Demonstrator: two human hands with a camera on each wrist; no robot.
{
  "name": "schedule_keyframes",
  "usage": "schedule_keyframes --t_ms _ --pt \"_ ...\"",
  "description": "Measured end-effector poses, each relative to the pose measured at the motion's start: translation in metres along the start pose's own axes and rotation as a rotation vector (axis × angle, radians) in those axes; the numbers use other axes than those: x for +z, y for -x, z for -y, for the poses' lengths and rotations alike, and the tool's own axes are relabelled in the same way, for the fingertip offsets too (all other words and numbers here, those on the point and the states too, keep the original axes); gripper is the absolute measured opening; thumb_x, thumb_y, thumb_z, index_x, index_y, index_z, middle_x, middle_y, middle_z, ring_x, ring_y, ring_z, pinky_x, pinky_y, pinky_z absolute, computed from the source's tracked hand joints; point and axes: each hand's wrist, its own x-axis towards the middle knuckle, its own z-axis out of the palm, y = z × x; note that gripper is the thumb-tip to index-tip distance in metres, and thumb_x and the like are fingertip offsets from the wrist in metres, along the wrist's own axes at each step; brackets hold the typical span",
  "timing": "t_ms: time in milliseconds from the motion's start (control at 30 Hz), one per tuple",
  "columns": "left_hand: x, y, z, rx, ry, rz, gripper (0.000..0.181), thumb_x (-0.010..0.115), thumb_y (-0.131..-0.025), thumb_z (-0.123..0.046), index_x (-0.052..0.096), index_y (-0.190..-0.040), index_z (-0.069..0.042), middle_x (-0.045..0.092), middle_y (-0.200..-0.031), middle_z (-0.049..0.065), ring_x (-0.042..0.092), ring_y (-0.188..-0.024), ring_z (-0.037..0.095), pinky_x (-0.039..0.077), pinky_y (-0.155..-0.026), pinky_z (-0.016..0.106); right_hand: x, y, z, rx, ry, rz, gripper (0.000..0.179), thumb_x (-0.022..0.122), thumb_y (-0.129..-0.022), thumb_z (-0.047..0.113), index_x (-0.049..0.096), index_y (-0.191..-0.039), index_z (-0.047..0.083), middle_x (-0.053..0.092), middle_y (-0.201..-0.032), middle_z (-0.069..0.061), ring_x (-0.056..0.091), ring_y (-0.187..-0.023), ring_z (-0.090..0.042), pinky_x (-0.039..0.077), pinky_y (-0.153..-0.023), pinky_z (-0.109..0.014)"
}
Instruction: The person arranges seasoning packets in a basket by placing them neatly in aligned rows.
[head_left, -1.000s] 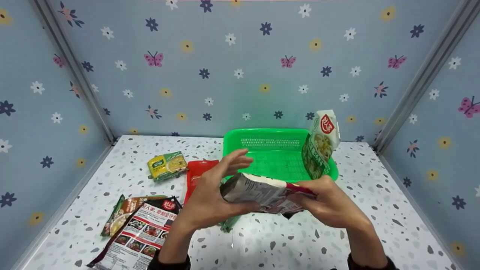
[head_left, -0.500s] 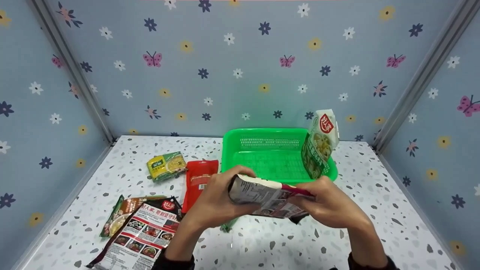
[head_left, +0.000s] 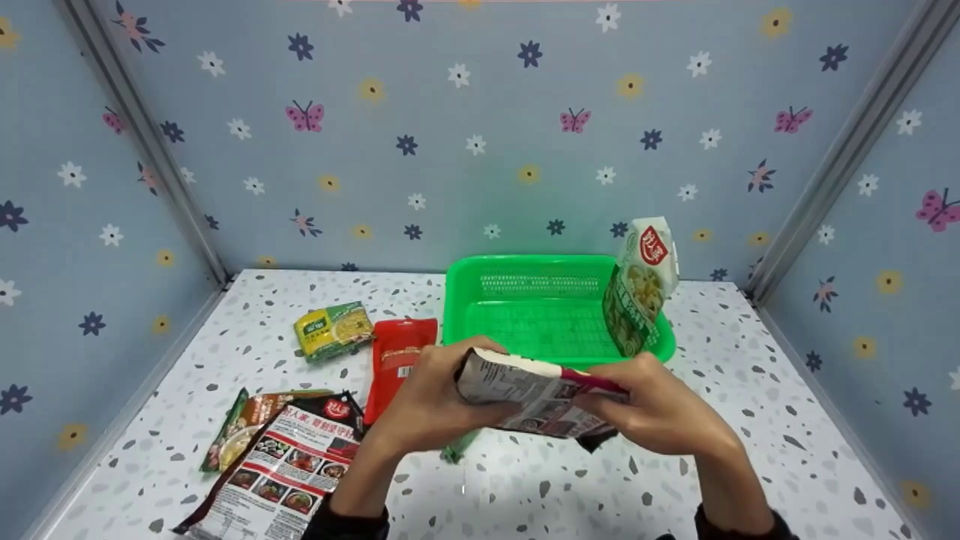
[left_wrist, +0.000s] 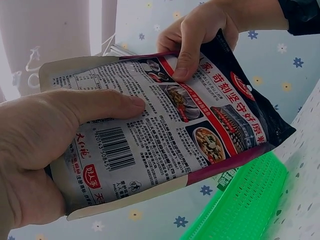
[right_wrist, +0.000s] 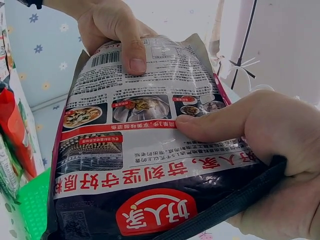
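Observation:
Both hands hold one seasoning packet (head_left: 525, 394) above the table, in front of the basket. Its printed back, with a barcode, food photos and a black-and-red top end, shows in the left wrist view. My left hand (head_left: 435, 397) grips the bottom end, thumb across the printed back (left_wrist: 150, 130). My right hand (head_left: 652, 405) grips the packet nearer its black top end, its thumb on the same face, as the right wrist view also shows. The fingers behind the packet are hidden.
A green basket (head_left: 457, 300) stands at the back with a green-and-white packet (head_left: 643, 285) upright at its right end. To the left lie a yellow packet (head_left: 334, 331), a red pouch (head_left: 394, 360), and a black-and-white packet (head_left: 277, 472) overlapping a green-and-orange packet (head_left: 232, 435).
My left hand, with fingers raised off the packet a second ago, has closed round its end and shifted slightly right. The packet has tilted a little; the right hand has barely moved.

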Motion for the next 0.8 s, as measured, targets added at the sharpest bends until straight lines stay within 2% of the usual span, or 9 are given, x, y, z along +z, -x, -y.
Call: schedule_keyframes --t_ms 133,200,300,400,500,633,733,800 --pt "-0.003 0.000 0.005 0.010 0.032 0.002 0.042 0.094 -0.087 -0.001 0.074 -0.125 -0.005 0.086 -0.123 0.014 0.086 -0.112 0.029 0.070 -0.098 0.036 -0.003 0.001 0.001 0.040 -0.035 0.000 0.014 0.075 -0.109 0.012 0.084 -0.119 0.015 0.075 -0.086 0.001 0.048 -0.063 0.004 0.041 -0.053 -0.017" --pt "-0.006 0.000 0.007 -0.002 0.039 -0.011 0.044 0.095 -0.087 -0.001 0.075 -0.126 -0.006 0.086 -0.125 0.013 0.086 -0.114 0.028 0.070 -0.100 0.037 -0.005 0.002 0.003 0.058 -0.063 -0.035 0.018 0.074 -0.109 0.013 0.082 -0.125 0.015 0.075 -0.090 0.000 0.054 -0.066 0.002 0.049 -0.055 -0.020" --pt "-0.011 0.000 0.010 -0.019 0.069 -0.050 0.047 0.095 -0.086 -0.001 0.076 -0.128 -0.009 0.086 -0.126 0.010 0.085 -0.115 0.026 0.070 -0.100 0.039 -0.004 0.002 0.004 0.059 -0.099 -0.137 0.032 0.073 -0.106 0.010 0.078 -0.138 0.012 0.083 -0.114 -0.006 0.072 -0.085 -0.007 0.063 -0.069 -0.027" --pt "-0.015 0.000 0.012 -0.015 0.109 -0.104 0.049 0.096 -0.085 -0.001 0.077 -0.130 -0.010 0.086 -0.126 0.009 0.085 -0.114 0.025 0.071 -0.100 0.042 -0.002 0.001 0.003 0.035 -0.130 -0.263 0.046 0.071 -0.102 0.009 0.072 -0.148 0.012 0.081 -0.133 -0.006 0.078 -0.107 -0.014 0.066 -0.087 -0.029" --pt "-0.016 0.000 0.012 -0.027 0.147 -0.177 0.050 0.097 -0.084 -0.001 0.078 -0.130 -0.009 0.087 -0.123 0.010 0.086 -0.112 0.026 0.072 -0.097 0.045 -0.001 0.000 0.001 -0.006 -0.213 -0.364 0.055 0.068 -0.100 0.009 0.066 -0.155 0.011 0.077 -0.141 -0.012 0.077 -0.118 -0.021 0.066 -0.096 -0.032" --pt "-0.013 -0.001 0.008 -0.113 0.233 -0.303 0.050 0.097 -0.083 0.000 0.078 -0.129 -0.006 0.087 -0.120 0.012 0.087 -0.108 0.028 0.072 -0.095 0.046 0.000 -0.003 -0.002 -0.048 -0.380 -0.430 0.064 0.069 -0.101 0.011 0.054 -0.164 0.006 0.074 -0.139 -0.019 0.078 -0.117 -0.029 0.069 -0.096 -0.038" --pt "-0.006 -0.002 0.005 -0.177 0.326 -0.400 0.051 0.097 -0.083 0.001 0.075 -0.129 -0.003 0.086 -0.120 0.016 0.087 -0.105 0.032 0.073 -0.091 0.049 0.005 -0.007 -0.002 -0.030 -0.473 -0.500 0.069 0.070 -0.100 0.011 0.050 -0.166 0.006 0.073 -0.145 -0.016 0.077 -0.122 -0.029 0.069 -0.098 -0.038" --pt "-0.002 -0.004 0.003 -0.207 0.395 -0.454 0.050 0.095 -0.085 0.002 0.074 -0.130 -0.002 0.086 -0.120 0.018 0.087 -0.104 0.035 0.073 -0.086 0.053 0.011 -0.011 -0.001 -0.025 -0.565 -0.558 0.069 0.068 -0.100 0.007 0.049 -0.167 0.006 0.068 -0.154 -0.014 0.072 -0.132 -0.028 0.067 -0.104 -0.036"
